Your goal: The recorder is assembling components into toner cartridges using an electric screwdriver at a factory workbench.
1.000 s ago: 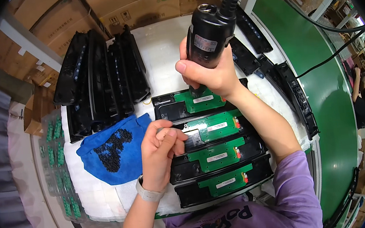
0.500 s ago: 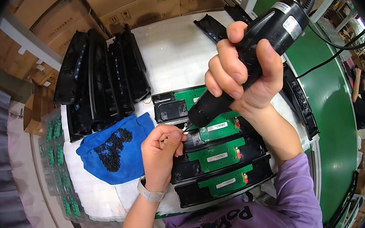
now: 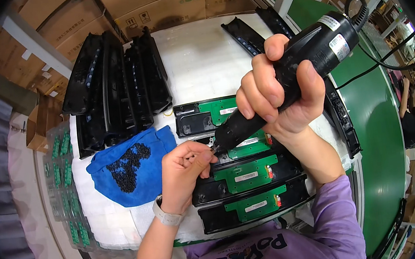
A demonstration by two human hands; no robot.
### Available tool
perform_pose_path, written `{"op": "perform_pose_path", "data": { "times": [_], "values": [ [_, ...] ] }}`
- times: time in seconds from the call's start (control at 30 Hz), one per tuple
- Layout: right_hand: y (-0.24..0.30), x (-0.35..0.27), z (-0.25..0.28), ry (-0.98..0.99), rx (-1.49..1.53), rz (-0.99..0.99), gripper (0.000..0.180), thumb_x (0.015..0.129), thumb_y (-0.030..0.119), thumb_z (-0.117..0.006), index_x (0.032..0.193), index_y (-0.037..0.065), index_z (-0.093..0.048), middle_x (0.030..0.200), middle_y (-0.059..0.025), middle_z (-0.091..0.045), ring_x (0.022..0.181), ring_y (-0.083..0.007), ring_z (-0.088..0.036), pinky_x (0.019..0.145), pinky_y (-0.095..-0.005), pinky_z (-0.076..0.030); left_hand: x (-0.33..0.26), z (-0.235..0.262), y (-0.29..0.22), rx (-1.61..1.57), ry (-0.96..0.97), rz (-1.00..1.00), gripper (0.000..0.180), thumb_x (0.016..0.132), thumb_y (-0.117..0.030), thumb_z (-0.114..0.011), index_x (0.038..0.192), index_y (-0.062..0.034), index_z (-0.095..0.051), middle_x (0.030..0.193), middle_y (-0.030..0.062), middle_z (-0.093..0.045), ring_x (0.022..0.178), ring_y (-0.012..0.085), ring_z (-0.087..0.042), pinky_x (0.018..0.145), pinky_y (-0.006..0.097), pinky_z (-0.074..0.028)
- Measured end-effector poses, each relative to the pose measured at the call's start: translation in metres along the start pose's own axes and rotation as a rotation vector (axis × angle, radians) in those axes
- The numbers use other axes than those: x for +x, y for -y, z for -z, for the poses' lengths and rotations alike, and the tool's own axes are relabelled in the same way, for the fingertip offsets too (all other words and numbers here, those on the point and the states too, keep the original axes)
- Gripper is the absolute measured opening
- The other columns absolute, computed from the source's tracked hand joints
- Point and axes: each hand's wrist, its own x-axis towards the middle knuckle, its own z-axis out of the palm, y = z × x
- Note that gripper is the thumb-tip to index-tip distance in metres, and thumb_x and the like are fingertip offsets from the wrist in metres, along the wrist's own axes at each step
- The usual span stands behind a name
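Four trays with circuit boards [image 3: 245, 176] lay in a row on the padded table [image 3: 200, 59], cloth with a screw pile [image 3: 129, 166] to their left, stacked housings [image 3: 117, 88] behind the cloth, conveyor belt [image 3: 377, 132] to the right, cardboard boxes [image 3: 154, 3] behind the table.

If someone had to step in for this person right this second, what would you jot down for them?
Right hand: gripping the black electric screwdriver, tilted, its tip down at the second housing's green circuit board.
Left hand: fingertips pinched right at the driver tip, apparently steadying a screw; too small to tell.
Layout: four black housings with green boards lie in a row on the white pad. Pile of black screws on the blue cloth, left of them. Stack of empty black housings farther left.
Done: boards sit in all four housings.
Left: which screws are already driven cannot be seen; check each board.
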Motion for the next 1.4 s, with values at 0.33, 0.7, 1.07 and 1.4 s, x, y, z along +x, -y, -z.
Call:
{"op": "perform_pose_path", "data": {
  "times": [0.33, 0.7, 1.07, 1.4],
  "values": [
    [-0.006, 0.008, -0.002, -0.278, 0.070, -0.055, 0.024, 0.089, 0.030, -0.046, 0.098, 0.008, -0.047, 0.056, -0.0022, -0.042, 0.038, -0.0121, -0.039, 0.045, -0.0314, -0.040, 0.002, -0.001, 0.003, -0.104, 0.068, 0.043, 0.011, 0.088, -0.008, -0.055, 0.094, 0.0022, -0.057, 0.085, 0.0099, -0.063, 0.064, 0.0081, -0.053, 0.057, 0.019, -0.042],
    [-0.019, 0.041, 0.042, -0.215, -0.550, -0.118, 0.023, 0.077, 0.012, -0.061, 0.090, 0.000, -0.047, 0.052, -0.0056, -0.044, 0.038, -0.0126, -0.041, 0.041, -0.0265, -0.035, 0.009, 0.008, -0.001, -0.176, -0.025, 0.005, 0.015, 0.095, -0.011, -0.039, 0.103, 0.0006, -0.044, 0.114, 0.0239, -0.053, 0.108, 0.0283, -0.055, 0.091, 0.031, -0.045],
    [-0.029, 0.044, 0.041, -0.146, -0.617, -0.180, 0.017, 0.075, 0.010, -0.068, 0.072, 0.002, -0.054, 0.052, -0.0003, -0.051, 0.041, -0.0065, -0.048, 0.039, -0.0210, -0.035, 0.010, 0.007, 0.001, -0.090, 0.019, 0.106, 0.021, 0.096, -0.018, -0.038, 0.092, -0.0025, -0.051, 0.052, -0.0012, -0.043, 0.045, 0.0042, -0.036, 0.041, 0.018, -0.023],
    [-0.031, 0.036, 0.044, -0.106, -0.667, -0.158, 0.016, 0.073, 0.011, -0.069, 0.071, 0.003, -0.055, 0.052, 0.0006, -0.052, 0.042, -0.0054, -0.047, 0.039, -0.0208, -0.034, 0.009, -0.006, -0.002, -0.041, -0.097, 0.074, 0.009, 0.092, -0.013, -0.050, 0.094, -0.0038, -0.051, 0.073, 0.0066, -0.061, 0.056, 0.0126, -0.055, 0.057, 0.022, -0.045]
  ]
}}
